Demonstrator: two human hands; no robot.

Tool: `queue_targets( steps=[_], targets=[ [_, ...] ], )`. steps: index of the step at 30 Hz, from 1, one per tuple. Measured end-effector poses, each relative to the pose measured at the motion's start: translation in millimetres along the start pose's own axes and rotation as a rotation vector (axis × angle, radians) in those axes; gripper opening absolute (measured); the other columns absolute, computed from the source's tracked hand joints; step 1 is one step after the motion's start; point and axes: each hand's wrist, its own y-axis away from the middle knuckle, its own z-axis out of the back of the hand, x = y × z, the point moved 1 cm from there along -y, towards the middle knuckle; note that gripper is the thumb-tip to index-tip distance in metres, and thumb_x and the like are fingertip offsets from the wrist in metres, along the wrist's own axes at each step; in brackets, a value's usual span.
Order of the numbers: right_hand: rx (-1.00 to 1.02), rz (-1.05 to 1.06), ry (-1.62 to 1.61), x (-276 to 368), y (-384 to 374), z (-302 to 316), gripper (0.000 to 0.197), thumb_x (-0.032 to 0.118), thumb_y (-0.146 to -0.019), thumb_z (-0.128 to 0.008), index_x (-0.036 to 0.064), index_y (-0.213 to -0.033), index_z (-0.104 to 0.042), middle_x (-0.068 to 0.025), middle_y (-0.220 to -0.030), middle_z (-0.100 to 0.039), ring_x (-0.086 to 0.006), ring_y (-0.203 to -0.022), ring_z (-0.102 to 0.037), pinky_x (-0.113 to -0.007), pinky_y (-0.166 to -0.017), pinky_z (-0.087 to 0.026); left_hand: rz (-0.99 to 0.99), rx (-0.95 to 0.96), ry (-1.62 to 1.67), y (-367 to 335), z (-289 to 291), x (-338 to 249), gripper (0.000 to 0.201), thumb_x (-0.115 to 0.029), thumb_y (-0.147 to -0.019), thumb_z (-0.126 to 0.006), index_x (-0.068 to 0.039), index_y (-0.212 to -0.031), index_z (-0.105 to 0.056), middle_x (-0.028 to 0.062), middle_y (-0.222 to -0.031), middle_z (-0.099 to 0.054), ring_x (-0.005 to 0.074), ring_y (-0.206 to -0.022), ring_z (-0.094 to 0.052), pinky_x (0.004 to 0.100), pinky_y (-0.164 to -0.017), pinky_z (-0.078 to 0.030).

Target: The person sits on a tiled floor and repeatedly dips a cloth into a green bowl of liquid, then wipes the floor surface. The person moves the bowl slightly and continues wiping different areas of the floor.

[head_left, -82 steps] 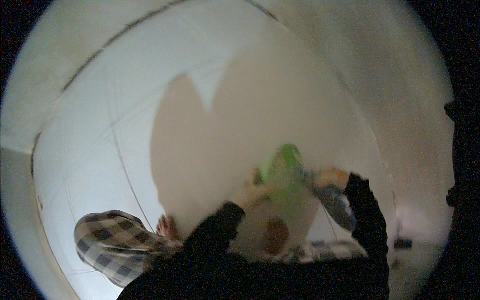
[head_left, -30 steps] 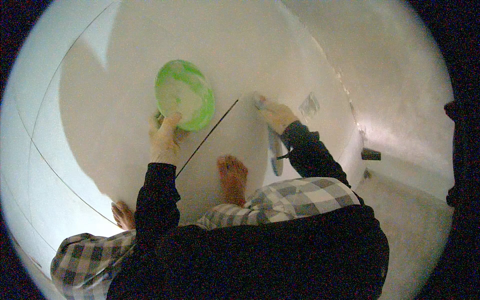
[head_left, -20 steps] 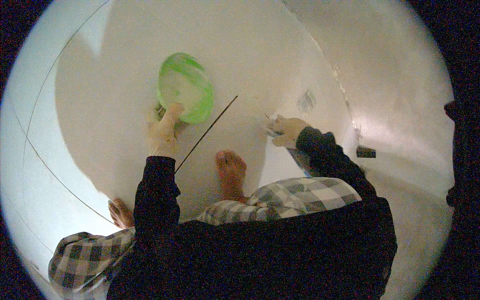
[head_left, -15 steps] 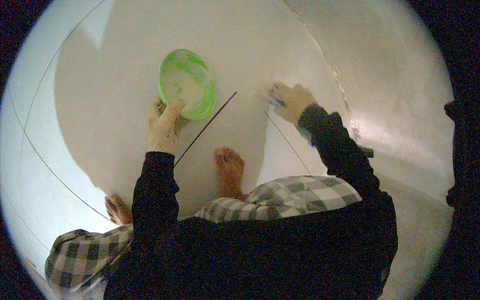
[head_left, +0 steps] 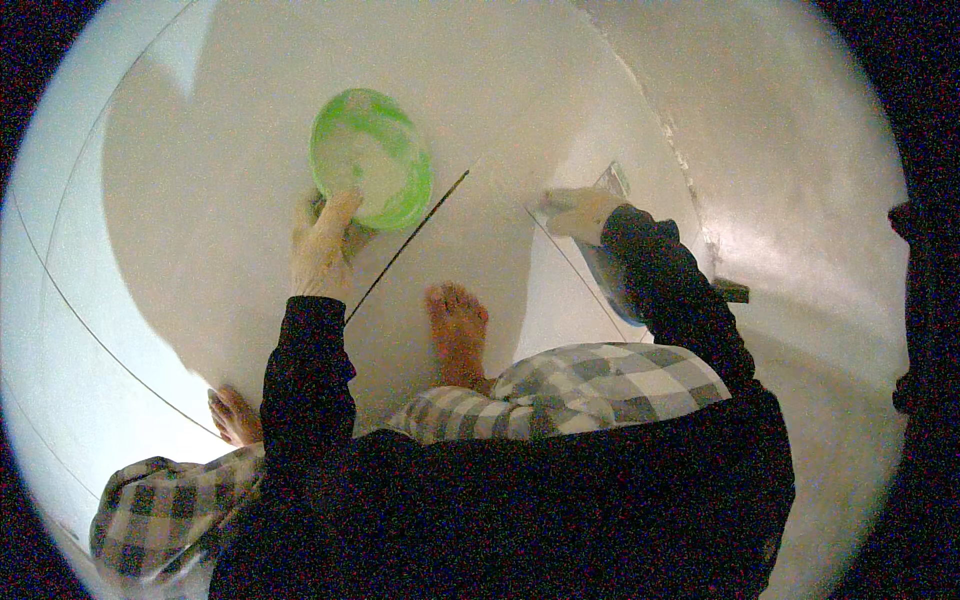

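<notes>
My left hand (head_left: 325, 235) is closed on the near rim of a green bowl (head_left: 408, 195), thumb over the inside edge. The bowl is tipped so its inside shows, coated with a pale paste. Farther right, my right hand (head_left: 582, 212) is closed round a flat trowel (head_left: 606, 278). One end of its blade sticks out beyond the hand and the rest runs back beside the sleeve; the grip is hidden. The trowel is low over the pale tiled floor (head_left: 250, 250); whether it touches cannot be told. A dark joint line (head_left: 410, 245) runs between the hands.
My bare feet (head_left: 458, 325) and checked trouser legs (head_left: 600, 390) are at the near side. A pale wall (head_left: 780, 150) rises on the right, with a rough seam (head_left: 665, 125) at its foot. A small dark block (head_left: 733, 291) is beside my right forearm.
My right hand has turned and come slightly nearer, so the trowel blade now shows on both sides of it. The bowl in my left hand has shifted slightly up and left.
</notes>
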Motion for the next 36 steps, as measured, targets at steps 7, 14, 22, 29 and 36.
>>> queue_targets(
  steps=[7,14,22,29,36],
  targets=[
    [-0.360,-0.279,-0.113,37,13,-73,0.062,0.048,-0.082,-0.056,0.0118,-0.132,-0.053,-0.0204,-0.125,-0.060,-0.0422,-0.108,-0.061,-0.047,-0.093,-0.048,0.050,-0.001,-0.052,-1,-6,0,0.059,-0.023,-0.083,-0.072,0.001,-0.129,-0.046,0.0117,-0.118,-0.057,0.0221,-0.101,-0.060,0.0376,-0.081,-0.055],
    [-0.090,0.039,0.340,-2,11,-16,0.038,0.043,-0.078,-0.061,0.0219,-0.109,-0.064,-0.0124,-0.099,-0.069,-0.0380,-0.090,-0.067,-0.051,-0.079,-0.053,0.027,0.002,-0.078,0,-3,0,0.060,-0.025,-0.083,-0.073,0.001,-0.130,-0.046,0.0118,-0.117,-0.057,0.0223,-0.103,-0.059,0.0382,-0.083,-0.055],
    [-0.171,0.171,0.554,54,-41,30,0.044,0.042,-0.088,-0.053,0.0255,-0.129,-0.054,-0.0037,-0.132,-0.059,-0.0364,-0.104,-0.064,-0.052,-0.089,-0.050,0.054,-0.012,-0.125,6,-3,-4,0.065,-0.027,-0.081,-0.075,0.002,-0.131,-0.044,0.0134,-0.120,-0.056,0.0229,-0.104,-0.059,0.0382,-0.086,-0.053],
    [0.205,0.165,0.268,-35,-2,-36,0.035,0.035,-0.084,-0.056,0.0217,-0.116,-0.060,-0.0126,-0.109,-0.065,-0.0353,-0.099,-0.063,-0.050,-0.081,-0.052,0.047,0.023,-0.123,2,-5,-5,0.064,-0.026,-0.081,-0.074,0.003,-0.129,-0.045,0.0127,-0.117,-0.057,0.0219,-0.098,-0.059,0.0368,-0.083,-0.054],
    [-0.306,-0.166,-0.195,-37,-8,-58,0.050,0.037,-0.093,-0.048,0.0096,-0.135,-0.053,-0.0194,-0.135,-0.054,-0.0332,-0.124,-0.053,-0.040,-0.107,-0.038,0.032,0.057,0.028,0,-9,1,0.057,-0.023,-0.082,-0.073,0.001,-0.127,-0.049,0.0117,-0.115,-0.060,0.0217,-0.097,-0.061,0.0362,-0.081,-0.054]
  ],
)
